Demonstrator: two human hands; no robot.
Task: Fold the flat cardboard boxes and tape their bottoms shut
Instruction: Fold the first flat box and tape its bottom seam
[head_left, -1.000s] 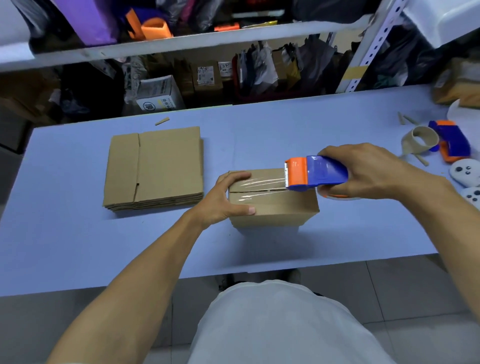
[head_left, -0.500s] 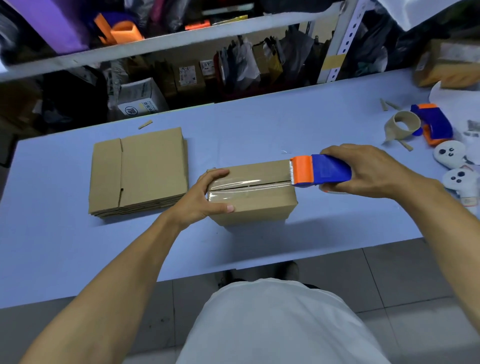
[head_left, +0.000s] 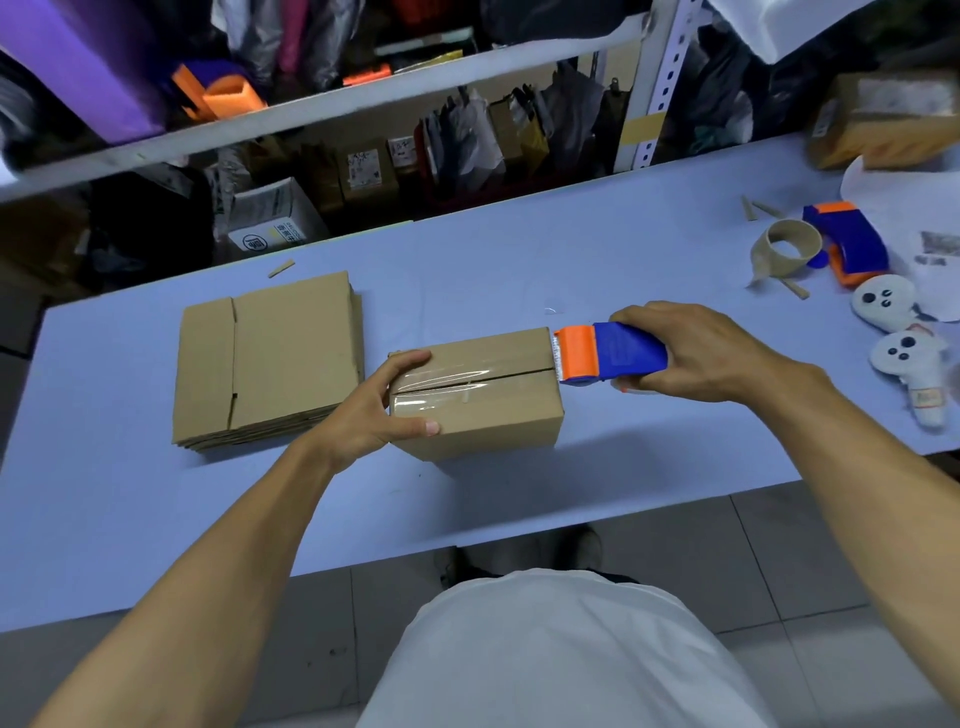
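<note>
Meanwhile, left hand (head_left: 371, 410) grips the box (head_left: 483, 410) at its 9 o'clock end; right hand (head_left: 691, 351) holds the dispenser (head_left: 608, 353) at 3 o'clock.

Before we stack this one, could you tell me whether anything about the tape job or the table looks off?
The clear tape on the box looks wrinkled over the seam near the left hand. Small cardboard scraps litter the table. Otherwise nothing stands out.
</note>
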